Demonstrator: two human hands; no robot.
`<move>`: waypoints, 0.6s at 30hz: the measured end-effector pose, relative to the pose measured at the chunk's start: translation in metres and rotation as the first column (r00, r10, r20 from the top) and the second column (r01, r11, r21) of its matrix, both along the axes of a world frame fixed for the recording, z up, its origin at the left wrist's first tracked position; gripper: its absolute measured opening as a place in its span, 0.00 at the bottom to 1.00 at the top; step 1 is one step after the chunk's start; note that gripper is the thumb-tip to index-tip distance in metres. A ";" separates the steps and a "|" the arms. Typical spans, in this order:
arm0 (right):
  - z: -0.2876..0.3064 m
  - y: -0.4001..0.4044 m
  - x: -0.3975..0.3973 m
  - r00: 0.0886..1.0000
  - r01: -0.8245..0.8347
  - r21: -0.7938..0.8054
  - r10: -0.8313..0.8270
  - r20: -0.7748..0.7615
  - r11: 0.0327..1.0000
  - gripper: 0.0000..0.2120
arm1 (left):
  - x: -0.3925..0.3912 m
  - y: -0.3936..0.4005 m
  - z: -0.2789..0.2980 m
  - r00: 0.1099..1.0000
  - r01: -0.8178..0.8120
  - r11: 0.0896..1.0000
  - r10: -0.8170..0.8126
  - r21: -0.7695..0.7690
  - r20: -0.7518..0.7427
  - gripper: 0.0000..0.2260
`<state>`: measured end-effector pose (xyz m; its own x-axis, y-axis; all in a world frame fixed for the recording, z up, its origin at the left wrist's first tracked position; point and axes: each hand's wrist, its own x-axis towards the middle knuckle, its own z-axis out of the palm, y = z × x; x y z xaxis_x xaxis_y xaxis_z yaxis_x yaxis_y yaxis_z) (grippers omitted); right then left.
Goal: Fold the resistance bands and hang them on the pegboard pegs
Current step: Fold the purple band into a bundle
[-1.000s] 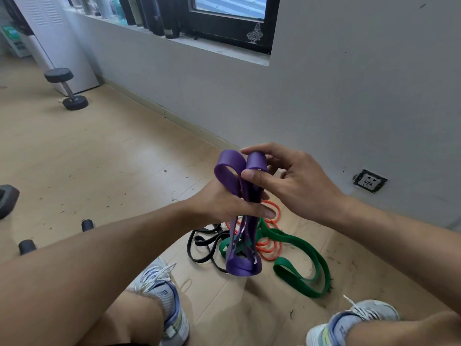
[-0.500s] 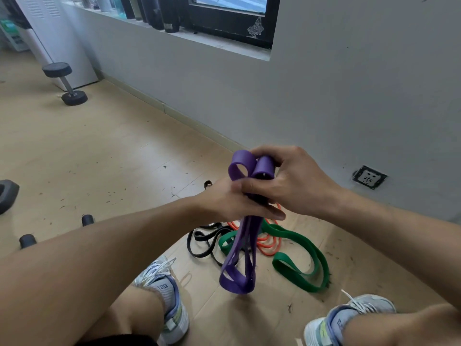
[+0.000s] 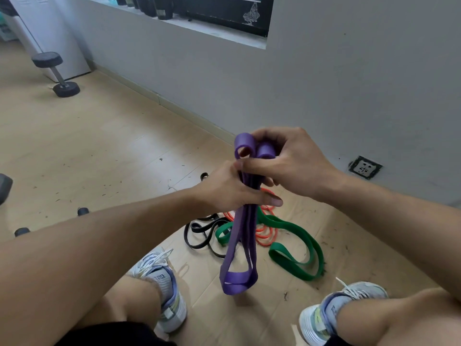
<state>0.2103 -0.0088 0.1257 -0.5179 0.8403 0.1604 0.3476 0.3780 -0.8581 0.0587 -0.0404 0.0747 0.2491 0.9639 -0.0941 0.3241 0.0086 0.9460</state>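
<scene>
Head view: purple band (image 3: 240, 236) held in the air above the floor (image 3: 99, 151), folded into several layers, two loops standing up at the top. Left hand (image 3: 232, 188) closed round the bundled middle; right hand (image 3: 287, 161) pinching the top loops. Green band (image 3: 296, 258), orange band (image 3: 264, 233) and black band (image 3: 199, 233) loose on the floor below. Pegboard not in view. Advised: keep loop ends level, layers flat and untwisted, middle grip firm before hanging.

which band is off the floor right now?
The purple band: both hands grip its folded top and its loops hang in the air. The green band, orange band and black band lie on the floor.
</scene>
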 end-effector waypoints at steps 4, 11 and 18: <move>0.000 0.007 0.008 0.998 0.008 -0.139 -0.015 -0.054 0.990 0.13 | -0.010 0.001 0.001 0.999 0.021 1.000 -0.022 -0.019 -0.042 0.19; 0.014 0.010 0.012 0.934 0.013 -0.126 -0.057 -0.352 0.992 0.14 | -0.011 0.002 -0.004 0.999 -0.015 1.000 0.015 -0.009 -0.039 0.18; 0.024 0.051 0.065 0.697 0.114 -0.405 -0.364 -0.618 0.907 0.08 | -0.035 0.011 -0.009 0.980 -0.187 0.982 0.188 0.018 -0.067 0.10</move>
<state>0.2751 0.0425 0.1501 -0.1513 0.9846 0.0880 -0.3223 0.0350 -0.9460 0.0239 -0.0295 0.0660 0.0573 0.9940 -0.0932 0.3815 0.0645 0.9221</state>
